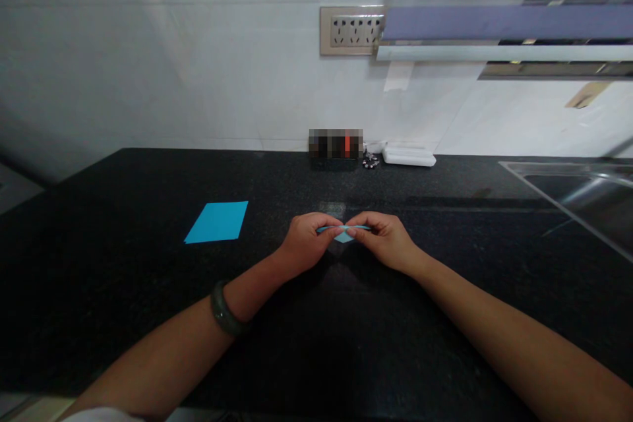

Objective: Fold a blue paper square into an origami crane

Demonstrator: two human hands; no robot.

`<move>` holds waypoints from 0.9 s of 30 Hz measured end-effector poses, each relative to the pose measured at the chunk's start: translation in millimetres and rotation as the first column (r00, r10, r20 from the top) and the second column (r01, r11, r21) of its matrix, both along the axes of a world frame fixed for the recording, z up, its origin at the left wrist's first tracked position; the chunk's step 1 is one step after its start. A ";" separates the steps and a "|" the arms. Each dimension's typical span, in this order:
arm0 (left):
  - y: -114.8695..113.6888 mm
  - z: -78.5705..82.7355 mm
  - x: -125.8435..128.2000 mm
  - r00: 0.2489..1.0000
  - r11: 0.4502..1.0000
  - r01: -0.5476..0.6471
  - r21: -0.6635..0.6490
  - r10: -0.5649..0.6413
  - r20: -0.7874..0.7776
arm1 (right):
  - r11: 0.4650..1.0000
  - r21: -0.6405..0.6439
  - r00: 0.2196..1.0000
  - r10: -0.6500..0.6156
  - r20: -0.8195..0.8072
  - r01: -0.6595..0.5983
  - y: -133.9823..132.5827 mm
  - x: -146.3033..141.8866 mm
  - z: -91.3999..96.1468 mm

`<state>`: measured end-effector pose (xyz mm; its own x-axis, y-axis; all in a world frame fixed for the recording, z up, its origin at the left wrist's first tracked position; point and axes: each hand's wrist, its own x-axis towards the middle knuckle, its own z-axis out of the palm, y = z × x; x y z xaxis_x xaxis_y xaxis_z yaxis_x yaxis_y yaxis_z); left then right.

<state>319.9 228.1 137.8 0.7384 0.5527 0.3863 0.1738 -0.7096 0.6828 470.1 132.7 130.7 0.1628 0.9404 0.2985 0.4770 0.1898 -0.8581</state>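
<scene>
Between my two hands is a small folded piece of blue paper [345,236], its lower tip pointing toward me and showing a paler face. My left hand [309,241] pinches its left part between thumb and fingers. On the other side my right hand [383,237] grips the right part the same way, the two thumb tips close together at the middle. My fingers hide much of the folds. Off to the left, flat blue paper [217,221] lies on the black countertop [316,356], apart from both hands.
Against the tiled wall stand a dark pixelated box [335,144], a small beaded item [370,160] and a white power strip [408,155]. A metal sink [588,191] is set into the counter at right. Above hang a wall socket [353,31] and a purple blind [509,22].
</scene>
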 end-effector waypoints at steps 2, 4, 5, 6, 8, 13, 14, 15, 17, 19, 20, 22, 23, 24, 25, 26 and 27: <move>-0.3 0.5 -0.1 1.000 1.000 0.003 0.008 -0.003 -0.006 | 1.000 0.000 1.000 0.007 -0.003 -0.007 0.4 -0.1 0.4; -0.8 1.4 -0.3 1.000 1.000 0.005 0.011 -0.005 -0.013 | 1.000 0.004 1.000 0.009 0.000 -0.009 0.6 -0.2 0.8; -1.1 1.9 -0.4 1.000 1.000 0.006 0.010 -0.006 -0.016 | 1.000 0.005 1.000 0.007 0.003 -0.007 0.5 -0.3 1.0; -1.5 2.4 -0.5 1.000 1.000 0.009 0.006 -0.009 -0.019 | 1.000 0.004 1.000 0.002 0.008 -0.002 0.3 -0.5 1.2; -2.2 3.6 -0.7 1.000 1.000 0.015 -0.004 -0.015 -0.026 | 1.000 0.002 1.000 -0.011 0.018 0.011 -0.3 -0.9 1.3; -3.9 6.7 -1.2 0.998 0.999 0.032 -0.012 -0.033 -0.055 | 1.000 0.010 0.999 -0.024 0.044 0.024 -2.3 -3.3 2.1; -4.1 7.1 -1.2 0.998 0.999 0.037 -0.018 -0.038 -0.059 | 1.000 0.010 0.998 -0.028 0.049 0.027 -2.5 -3.8 2.4; -4.2 7.2 -1.2 0.997 0.999 0.040 -0.030 -0.041 -0.061 | 0.999 0.010 0.998 -0.032 0.054 0.031 -2.5 -4.1 2.7; -4.0 6.7 -1.0 0.998 0.997 0.036 -0.073 -0.041 -0.056 | 0.999 0.007 0.998 -0.042 0.056 0.042 -2.3 -4.0 3.1; -3.3 5.5 -0.4 0.998 0.992 0.026 -0.121 -0.032 -0.047 | 0.999 0.003 0.998 -0.052 0.045 0.052 -1.7 -3.0 3.1; -2.9 4.8 0.0 0.999 0.990 0.019 -0.138 -0.025 -0.044 | 0.999 -0.002 0.998 -0.053 0.036 0.053 -1.4 -2.3 2.8; -1.9 3.6 0.7 0.999 0.988 -0.002 -0.156 -0.005 -0.044 | 0.999 -0.010 0.999 -0.051 0.012 0.052 -0.7 -0.8 1.7; -1.5 3.1 0.9 0.999 0.987 -0.015 -0.158 0.008 -0.045 | 0.999 -0.013 0.999 -0.048 -0.003 0.048 -0.4 -0.2 1.1; -1.2 2.8 1.0 0.999 0.987 -0.027 -0.158 0.020 -0.045 | 0.999 -0.014 0.999 -0.045 -0.015 0.045 -0.2 0.2 0.4; -1.0 2.5 0.9 0.999 0.987 -0.033 -0.156 0.026 -0.046 | 0.999 -0.015 0.999 -0.044 -0.023 0.043 0.0 0.4 -0.2; -1.0 2.2 0.7 0.999 0.987 -0.034 -0.156 0.028 -0.044 | 0.999 -0.019 0.999 -0.043 -0.024 0.043 0.2 0.4 -0.7; -1.0 2.1 0.5 0.999 0.987 -0.029 -0.157 0.023 -0.040 | 0.999 -0.024 0.999 -0.044 -0.016 0.044 0.3 0.3 -1.0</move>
<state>320.4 227.1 139.9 0.7354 0.6238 0.2648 0.2193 -0.5888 0.7779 470.4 133.0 129.7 0.2089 0.9390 0.2733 0.4701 0.1487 -0.8700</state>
